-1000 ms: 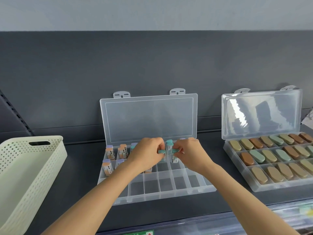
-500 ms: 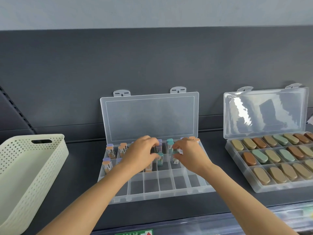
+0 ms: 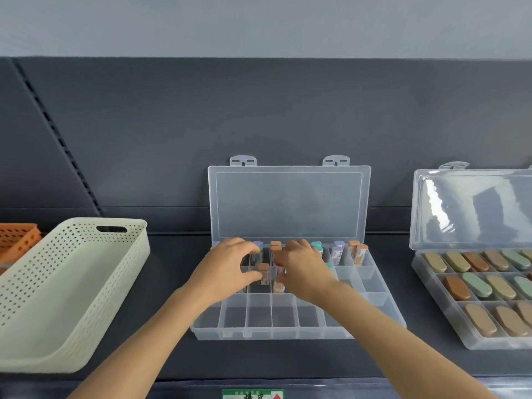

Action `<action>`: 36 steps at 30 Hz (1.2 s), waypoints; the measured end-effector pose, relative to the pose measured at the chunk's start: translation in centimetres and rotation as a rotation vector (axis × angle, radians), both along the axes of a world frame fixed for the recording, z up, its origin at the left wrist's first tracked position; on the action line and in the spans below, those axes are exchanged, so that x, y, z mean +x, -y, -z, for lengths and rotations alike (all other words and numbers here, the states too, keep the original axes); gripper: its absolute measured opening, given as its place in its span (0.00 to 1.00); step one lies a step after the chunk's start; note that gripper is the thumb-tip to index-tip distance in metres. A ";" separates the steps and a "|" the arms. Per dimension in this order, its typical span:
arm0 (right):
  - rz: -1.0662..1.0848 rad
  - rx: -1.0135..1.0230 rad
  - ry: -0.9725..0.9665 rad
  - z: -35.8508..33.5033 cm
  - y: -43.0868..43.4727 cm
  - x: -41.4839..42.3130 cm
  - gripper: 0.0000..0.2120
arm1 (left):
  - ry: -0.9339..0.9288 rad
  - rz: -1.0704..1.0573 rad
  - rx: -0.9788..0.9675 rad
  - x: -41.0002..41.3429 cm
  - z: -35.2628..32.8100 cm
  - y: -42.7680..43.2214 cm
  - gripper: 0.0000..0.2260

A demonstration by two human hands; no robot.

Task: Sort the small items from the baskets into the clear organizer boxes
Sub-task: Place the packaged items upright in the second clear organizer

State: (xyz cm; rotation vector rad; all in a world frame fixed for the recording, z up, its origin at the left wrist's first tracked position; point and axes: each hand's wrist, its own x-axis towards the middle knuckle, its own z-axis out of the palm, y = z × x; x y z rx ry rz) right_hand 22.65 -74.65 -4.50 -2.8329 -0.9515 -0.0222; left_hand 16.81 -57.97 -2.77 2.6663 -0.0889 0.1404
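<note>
A clear organizer box [image 3: 299, 326] lies open on the dark shelf, its lid [image 3: 289, 203] leaning on the back wall. Small tubes with orange, teal and purple caps [image 3: 336, 253] stand in its back rows; the front row holds nothing. My left hand [image 3: 224, 269] hovers over the middle-left compartments, thumb and fingers pinching an orange-capped tube [image 3: 263, 273]. My right hand [image 3: 303, 270] is right beside it, its curled fingers around another small tube [image 3: 278, 286] with an orange end. Both hands hide several compartments.
A cream perforated basket [image 3: 86, 321] stands at the left, with no items visible inside. An orange basket [image 3: 17, 240] peeks in behind it. At the right, a second open clear box [image 3: 440, 312] holds several oval pieces in tan, brown and green.
Both hands moved from the back-middle compartments down and left to the middle row. The teal pieces they held are gone from them, orange-capped tubes are there now. The camera turned left, revealing the orange basket.
</note>
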 end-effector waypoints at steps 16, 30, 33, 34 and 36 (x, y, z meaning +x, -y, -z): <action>-0.014 0.143 -0.063 -0.8 0.5 0.7 0.14 | 0.078 0.052 0.424 -0.4 -0.6 -1.1 0.26; -0.330 0.224 -0.076 -3.4 -2.9 -2.4 0.23 | 0.007 -0.202 0.412 -6.4 -1.4 -4.2 0.32; -0.331 0.214 -0.103 -4.0 -5.0 -3.8 0.23 | 0.036 -0.244 0.396 -8.2 -2.0 -5.9 0.31; -0.332 0.214 -0.112 -4.2 -5.7 -4.3 0.23 | 0.049 -0.257 0.388 -8.8 -2.2 -6.6 0.31; -0.347 0.214 -0.119 -4.7 -7.5 -5.3 0.26 | 0.072 -0.282 0.374 -10.1 -2.4 -8.3 0.31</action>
